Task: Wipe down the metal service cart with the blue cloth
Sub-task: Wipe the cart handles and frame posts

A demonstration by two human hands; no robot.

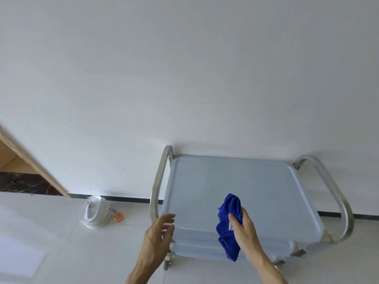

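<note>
Blue cloth (228, 218) bunched in right hand (243, 226), left hand (161, 230) spread beside cart (235, 181)

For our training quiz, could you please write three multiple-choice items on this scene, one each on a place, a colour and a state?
1. Where is the stack of white dishes?
A. On the cart's top shelf
B. On the floor by the wall, left of the cart
C. In the left hand

2. What colour is the cloth?
A. Blue
B. Yellow
C. White

3. How is the left hand?
A. Clenched on the cloth
B. Open, fingers spread, by the cart's near left corner
C. Out of view

Answers: 1 B, the dishes sit on the floor beside the baseboard; 2 A, the cloth gripped by the right hand over the metal service cart is deep blue; 3 B, the fingers are spread and hold nothing.
</note>
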